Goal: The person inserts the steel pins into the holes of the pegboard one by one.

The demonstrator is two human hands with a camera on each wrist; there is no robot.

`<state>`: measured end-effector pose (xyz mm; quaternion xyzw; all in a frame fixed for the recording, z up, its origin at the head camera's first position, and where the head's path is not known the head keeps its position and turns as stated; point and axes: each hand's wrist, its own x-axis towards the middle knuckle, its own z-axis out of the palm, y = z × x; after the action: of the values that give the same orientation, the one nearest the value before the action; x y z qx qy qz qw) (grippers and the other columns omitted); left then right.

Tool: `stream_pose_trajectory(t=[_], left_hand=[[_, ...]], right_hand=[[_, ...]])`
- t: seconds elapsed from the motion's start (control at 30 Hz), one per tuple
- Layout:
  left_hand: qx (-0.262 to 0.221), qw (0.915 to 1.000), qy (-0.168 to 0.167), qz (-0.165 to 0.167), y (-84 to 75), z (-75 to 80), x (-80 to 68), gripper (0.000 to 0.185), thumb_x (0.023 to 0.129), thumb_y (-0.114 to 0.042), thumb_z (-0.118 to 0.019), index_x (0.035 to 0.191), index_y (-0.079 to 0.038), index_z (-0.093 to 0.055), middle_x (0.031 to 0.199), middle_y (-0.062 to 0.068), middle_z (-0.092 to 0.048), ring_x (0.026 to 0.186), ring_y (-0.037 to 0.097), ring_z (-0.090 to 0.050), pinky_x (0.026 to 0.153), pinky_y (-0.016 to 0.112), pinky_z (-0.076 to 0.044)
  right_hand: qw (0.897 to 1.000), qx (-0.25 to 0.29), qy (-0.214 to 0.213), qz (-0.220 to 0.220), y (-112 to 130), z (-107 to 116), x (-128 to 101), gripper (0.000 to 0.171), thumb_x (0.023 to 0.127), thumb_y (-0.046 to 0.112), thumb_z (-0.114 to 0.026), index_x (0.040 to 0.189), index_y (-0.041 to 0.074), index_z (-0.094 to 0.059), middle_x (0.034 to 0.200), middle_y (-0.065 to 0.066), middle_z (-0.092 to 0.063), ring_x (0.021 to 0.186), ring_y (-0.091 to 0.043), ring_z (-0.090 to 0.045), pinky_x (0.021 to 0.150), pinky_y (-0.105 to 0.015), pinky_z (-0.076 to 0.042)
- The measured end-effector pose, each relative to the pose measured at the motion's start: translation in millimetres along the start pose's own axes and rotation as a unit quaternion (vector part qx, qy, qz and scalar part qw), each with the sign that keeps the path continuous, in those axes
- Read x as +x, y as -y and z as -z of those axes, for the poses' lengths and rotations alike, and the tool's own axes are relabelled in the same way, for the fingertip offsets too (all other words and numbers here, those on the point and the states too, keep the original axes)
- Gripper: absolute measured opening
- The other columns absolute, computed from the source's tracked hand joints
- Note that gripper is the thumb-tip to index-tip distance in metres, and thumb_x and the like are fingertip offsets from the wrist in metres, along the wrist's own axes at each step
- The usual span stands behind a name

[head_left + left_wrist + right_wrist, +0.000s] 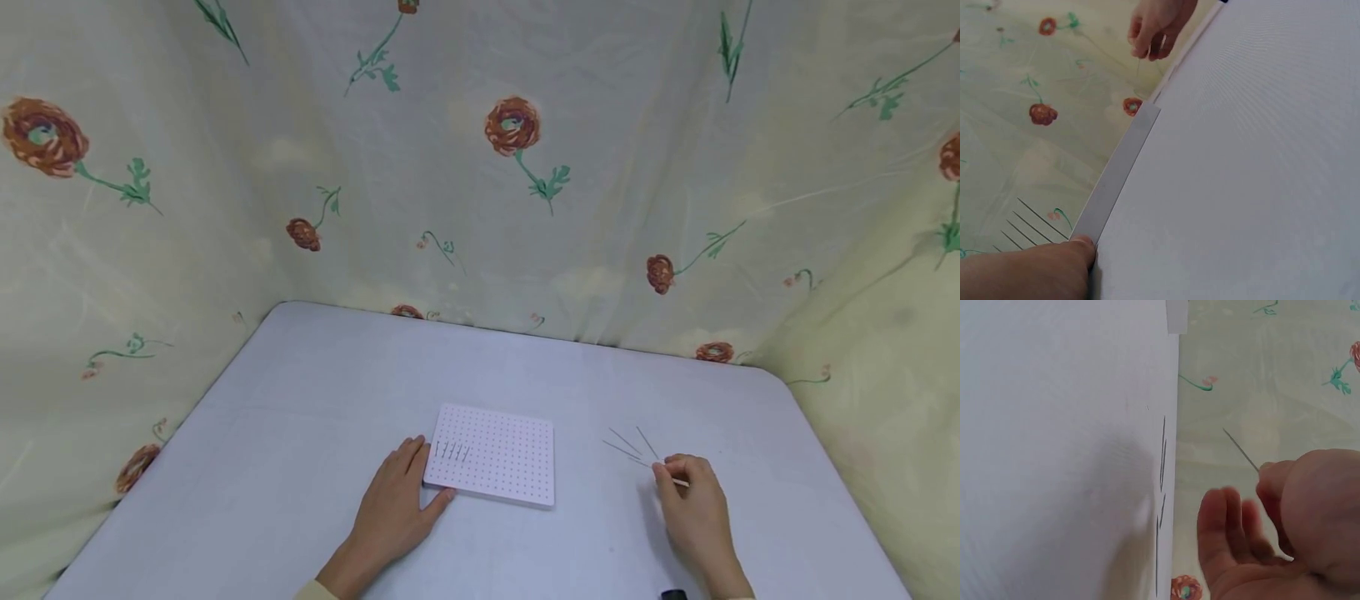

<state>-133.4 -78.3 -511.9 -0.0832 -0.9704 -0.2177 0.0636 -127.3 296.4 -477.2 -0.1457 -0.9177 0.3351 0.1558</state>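
A white pegboard (498, 458) with a grid of small holes lies on the table, and several thin metal pins (452, 451) stand in a row near its left side. My left hand (393, 504) rests against the board's left edge with straight fingers; its thumb (1085, 245) touches the front side. To the right of the board, my right hand (693, 504) pinches a thin metal pin (1241, 450) between thumb and index finger, raised above the tabletop. Several loose pins (1163, 456) lie on the table near that hand.
The white table (337, 367) has rounded far corners. Behind and beside it hangs a pale curtain (450, 167) printed with flowers. A small black object (673, 594) shows at the bottom edge by my right wrist.
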Motion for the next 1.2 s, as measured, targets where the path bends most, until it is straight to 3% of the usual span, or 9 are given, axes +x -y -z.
stream_pose_trajectory(t=[0.17,0.47,0.7,0.93,1.2], left_hand=[[-0.001,1.0000,0.000,-0.004,0.1,0.6,0.0,0.078,0.084,-0.054,-0.062,0.142,-0.006,-0.041,0.150,0.010,-0.037,0.142,0.028,-0.030,0.117,0.046,-0.026],[0.002,1.0000,0.002,-0.005,0.4,1.3,-0.5,0.079,0.084,-0.055,-0.061,0.142,-0.006,-0.041,0.150,0.011,-0.037,0.142,0.029,-0.030,0.117,0.045,-0.025],[0.003,1.0000,-0.003,-0.007,0.4,0.1,-0.1,0.079,0.084,-0.055,-0.061,0.142,-0.005,-0.041,0.150,0.011,-0.038,0.142,0.028,-0.031,0.117,0.045,-0.026],[-0.002,1.0000,0.000,-0.007,-0.1,1.7,-0.7,0.079,0.084,-0.055,-0.061,0.142,-0.005,-0.041,0.149,0.012,-0.037,0.141,0.029,-0.031,0.116,0.046,-0.027],[-0.006,0.9999,-0.001,-0.009,0.5,1.5,-0.2,0.078,0.084,-0.054,-0.062,0.141,-0.005,-0.041,0.149,0.011,-0.038,0.141,0.029,-0.031,0.116,0.046,-0.027]], right_hand=[[0.998,0.057,-0.007,-0.016,3,-1,-2,0.020,0.090,0.027,-0.065,0.083,0.010,-0.058,0.105,-0.005,-0.071,0.077,0.018,-0.057,0.067,-0.001,-0.047],[0.990,0.134,-0.038,-0.012,8,-2,-5,0.012,0.085,0.014,-0.070,0.088,0.006,-0.062,0.084,-0.007,-0.074,0.066,0.006,-0.066,0.065,-0.015,-0.056],[0.987,0.142,-0.072,0.009,14,-2,-5,0.011,0.083,0.008,-0.071,0.083,0.005,-0.060,0.074,-0.002,-0.072,0.060,0.006,-0.065,0.062,-0.019,-0.057],[0.987,0.131,-0.074,0.062,26,-2,-9,0.012,0.081,0.004,-0.073,0.080,0.004,-0.060,0.075,-0.013,-0.072,0.059,0.009,-0.062,0.056,-0.010,-0.052],[0.978,0.112,-0.073,0.162,39,-10,-12,0.016,0.078,0.002,-0.075,0.078,0.008,-0.060,0.072,-0.006,-0.071,0.062,0.012,-0.061,0.058,-0.006,-0.050]])
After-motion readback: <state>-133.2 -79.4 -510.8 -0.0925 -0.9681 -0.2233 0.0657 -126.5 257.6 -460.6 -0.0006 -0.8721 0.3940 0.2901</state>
